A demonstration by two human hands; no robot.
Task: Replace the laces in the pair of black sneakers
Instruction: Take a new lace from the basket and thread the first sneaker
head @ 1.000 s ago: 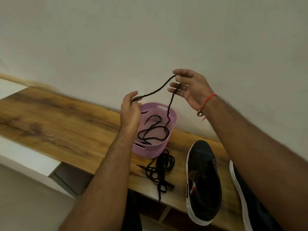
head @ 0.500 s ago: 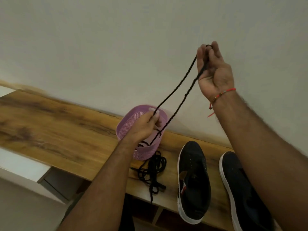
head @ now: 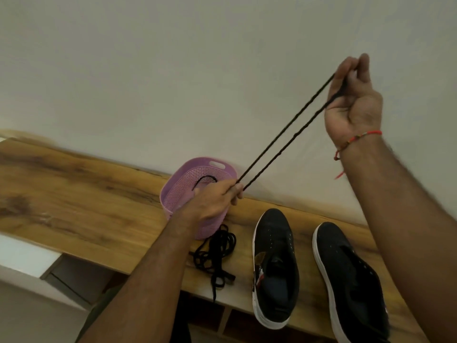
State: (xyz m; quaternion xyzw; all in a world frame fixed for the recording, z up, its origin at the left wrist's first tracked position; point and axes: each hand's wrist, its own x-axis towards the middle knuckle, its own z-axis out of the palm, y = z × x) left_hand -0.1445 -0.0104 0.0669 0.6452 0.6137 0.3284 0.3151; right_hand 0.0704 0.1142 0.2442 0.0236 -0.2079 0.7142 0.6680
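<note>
A black lace (head: 286,136) runs doubled and taut between my two hands. My right hand (head: 353,102) is raised high at the right and pinches the lace's fold between thumb and fingers. Lower down, my left hand (head: 215,196) pinches both strands just above the purple basket (head: 173,194). Two black sneakers with white soles lie without laces on the wooden shelf, the left one (head: 274,266) and the right one (head: 351,276) side by side. A tangled heap of black laces (head: 215,251) lies in front of the basket.
The wooden shelf (head: 74,194) runs along a plain white wall. A bit of black lace (head: 205,179) shows inside the basket. Below the shelf's front edge are a white ledge (head: 22,256) and open compartments.
My right hand has risen and moved right, pulling the doubled lace straight and out of the basket. My left hand slid down over the basket, still pinching the strands.
</note>
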